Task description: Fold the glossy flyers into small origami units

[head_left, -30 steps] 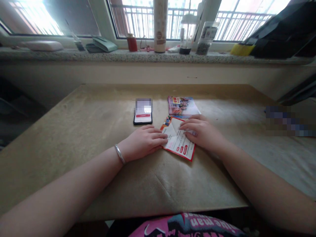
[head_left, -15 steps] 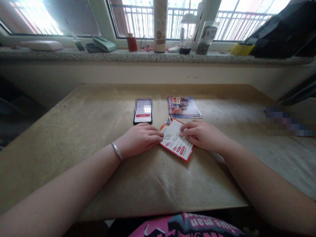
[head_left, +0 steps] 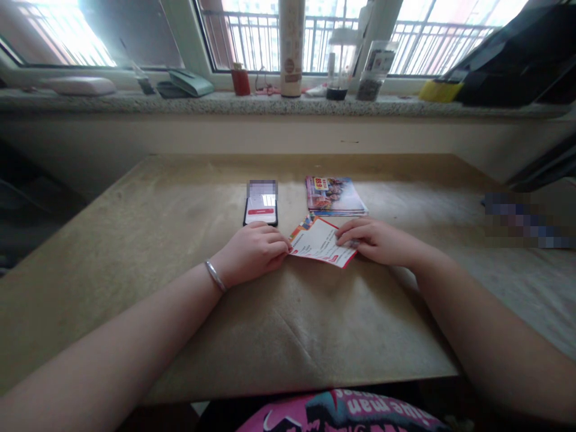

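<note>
A red-and-white printed leaflet [head_left: 320, 245] lies partly folded on the brown table [head_left: 180, 240], its near edge lifted. My left hand [head_left: 249, 252], with a silver bangle on the wrist, pinches the leaflet's left edge with curled fingers. My right hand [head_left: 375, 241] grips its right edge, fingers pressed together on the paper. A stack of colourful leaflets [head_left: 333, 195] rests just behind. A phone [head_left: 261, 210] with a lit screen sits beside my left hand's knuckles.
The stone windowsill [head_left: 270, 105] behind the table carries a tall cylinder [head_left: 291, 48], a red jar [head_left: 240, 79], clear containers [head_left: 375, 69], a green case [head_left: 191, 81] and a yellow object [head_left: 438, 90]. Dark bags [head_left: 517, 60] sit at the right.
The folded flap was flattened and the leaflet turned. Both hands slid to its side edges and raised its near edge, so it now looks narrower.
</note>
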Available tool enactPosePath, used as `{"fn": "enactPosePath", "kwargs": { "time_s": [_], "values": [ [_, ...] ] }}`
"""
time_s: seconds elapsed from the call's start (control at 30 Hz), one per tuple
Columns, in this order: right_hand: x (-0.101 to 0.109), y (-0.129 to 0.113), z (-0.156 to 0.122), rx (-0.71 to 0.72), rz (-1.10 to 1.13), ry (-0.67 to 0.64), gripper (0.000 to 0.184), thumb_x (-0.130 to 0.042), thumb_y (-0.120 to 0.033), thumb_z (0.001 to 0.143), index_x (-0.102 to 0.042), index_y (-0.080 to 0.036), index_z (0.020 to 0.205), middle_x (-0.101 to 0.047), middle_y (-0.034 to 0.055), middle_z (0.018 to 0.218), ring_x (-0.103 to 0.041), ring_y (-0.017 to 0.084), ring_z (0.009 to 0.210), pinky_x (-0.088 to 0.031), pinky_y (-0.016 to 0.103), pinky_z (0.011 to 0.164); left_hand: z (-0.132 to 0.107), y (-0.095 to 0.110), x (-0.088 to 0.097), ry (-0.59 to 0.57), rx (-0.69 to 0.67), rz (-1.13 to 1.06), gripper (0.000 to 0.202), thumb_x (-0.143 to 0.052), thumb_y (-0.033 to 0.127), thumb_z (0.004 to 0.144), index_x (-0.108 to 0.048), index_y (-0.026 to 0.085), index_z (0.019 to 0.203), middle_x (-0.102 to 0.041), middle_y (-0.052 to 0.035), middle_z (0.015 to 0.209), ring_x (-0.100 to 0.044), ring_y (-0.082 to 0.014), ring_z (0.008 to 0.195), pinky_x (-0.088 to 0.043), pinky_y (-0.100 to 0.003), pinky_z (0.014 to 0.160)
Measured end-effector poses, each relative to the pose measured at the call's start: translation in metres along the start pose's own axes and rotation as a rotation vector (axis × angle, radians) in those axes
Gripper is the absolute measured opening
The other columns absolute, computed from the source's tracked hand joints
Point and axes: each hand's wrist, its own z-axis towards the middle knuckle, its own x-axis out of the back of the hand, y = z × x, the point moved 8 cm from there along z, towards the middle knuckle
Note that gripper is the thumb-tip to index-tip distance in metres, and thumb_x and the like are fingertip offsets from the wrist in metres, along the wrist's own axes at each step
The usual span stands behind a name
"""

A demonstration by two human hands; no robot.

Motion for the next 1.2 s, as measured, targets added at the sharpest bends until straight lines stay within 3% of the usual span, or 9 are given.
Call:
{"fn": "enactPosePath", "kwargs": {
  "time_s": [0.1,0.27,0.47,0.6,0.8,0.9,0.97,1.07,1.2],
  "values": [
    [0.003,-0.002,-0.002,0.021,0.045,-0.020,0.041,-0.047,-0.006,0.069,-0.071,-0.020,0.099,-0.068,0.0059,0.113,-0.060,0.019,0.107,-0.044,0.036,0.100,-0.002,-0.005,0.001,0.032,0.048,0.042,0.023,-0.046,0.026,0.090,-0.068,0.020,0.083,-0.071,-0.0025,0.086,-0.065,-0.0168,0.082,-0.046,-0.031,0.077],
    [0.005,-0.007,0.000,-0.014,0.066,0.011,0.023,-0.050,-0.025,0.085,-0.072,-0.019,0.092,-0.069,0.0081,0.105,-0.061,0.020,0.098,-0.045,0.033,0.092,-0.003,-0.012,0.001,0.032,0.115,-0.003,0.022,-0.047,0.023,0.087,-0.067,0.018,0.079,-0.070,-0.0034,0.082,-0.064,-0.0166,0.078,-0.046,-0.029,0.072],
    [0.003,0.005,0.002,-0.280,0.025,0.124,0.027,-0.049,-0.035,0.087,-0.071,-0.019,0.086,-0.069,0.0058,0.083,-0.060,0.019,0.077,-0.043,0.028,0.070,-0.003,-0.016,-0.002,-0.008,0.179,-0.075,0.020,-0.045,0.021,0.086,-0.064,0.017,0.080,-0.068,-0.0039,0.080,-0.063,-0.0172,0.075,-0.046,-0.029,0.070],
    [-0.002,0.010,0.001,-0.391,0.093,0.160,0.027,-0.048,-0.036,0.085,-0.065,-0.017,0.077,-0.061,0.0014,0.067,-0.051,0.015,0.063,-0.035,0.025,0.058,-0.006,-0.021,0.001,0.040,0.272,-0.104,0.019,-0.046,0.023,0.087,-0.061,0.015,0.097,-0.068,-0.0044,0.080,-0.063,-0.0178,0.074,-0.046,-0.029,0.068],
    [-0.006,0.017,0.003,-0.491,0.091,0.229,0.030,-0.050,-0.040,0.083,-0.055,-0.018,0.065,-0.050,-0.0018,0.058,-0.043,0.012,0.056,-0.029,0.024,0.052,-0.006,-0.019,0.001,0.095,0.284,-0.132,0.031,-0.051,0.025,0.087,-0.052,0.016,0.117,-0.069,-0.0013,0.081,-0.063,-0.0174,0.075,-0.047,-0.030,0.072],
    [-0.008,0.018,0.003,-0.518,0.084,0.248,0.023,-0.053,-0.038,0.081,-0.061,-0.018,0.072,-0.056,-0.0006,0.062,-0.046,0.012,0.058,-0.031,0.024,0.053,-0.004,-0.018,-0.003,0.057,0.285,-0.094,0.037,-0.053,0.025,0.087,-0.052,0.019,0.123,-0.068,-0.0025,0.083,-0.061,-0.0161,0.073,-0.046,-0.028,0.068],
    [-0.009,0.018,0.004,-0.525,0.090,0.257,0.022,-0.056,-0.035,0.080,-0.066,-0.018,0.089,-0.062,0.0006,0.069,-0.051,0.014,0.060,-0.035,0.025,0.055,-0.002,-0.016,-0.006,0.027,0.258,-0.031,0.042,-0.053,0.022,0.087,-0.051,0.022,0.128,-0.066,-0.0030,0.084,-0.059,-0.0161,0.073,-0.045,-0.027,0.067],
    [-0.010,0.018,0.005,-0.504,0.092,0.278,0.042,-0.060,-0.031,0.079,-0.059,-0.022,0.120,-0.068,0.0025,0.083,-0.056,0.015,0.065,-0.042,0.026,0.060,0.001,-0.011,-0.009,0.003,0.204,0.049,0.042,-0.049,0.020,0.089,-0.051,0.027,0.131,-0.063,-0.0021,0.080,-0.056,-0.0160,0.070,-0.043,-0.027,0.064],
    [-0.011,0.011,0.009,-0.382,0.037,0.288,0.042,-0.058,-0.025,0.082,-0.060,-0.028,0.124,-0.068,0.0058,0.106,-0.062,0.020,0.086,-0.048,0.033,0.077,0.002,-0.011,-0.014,-0.036,0.217,0.065,0.035,-0.046,0.021,0.092,-0.058,0.029,0.124,-0.061,-0.0020,0.078,-0.052,-0.0146,0.068,-0.041,-0.026,0.063]
  ]
}}
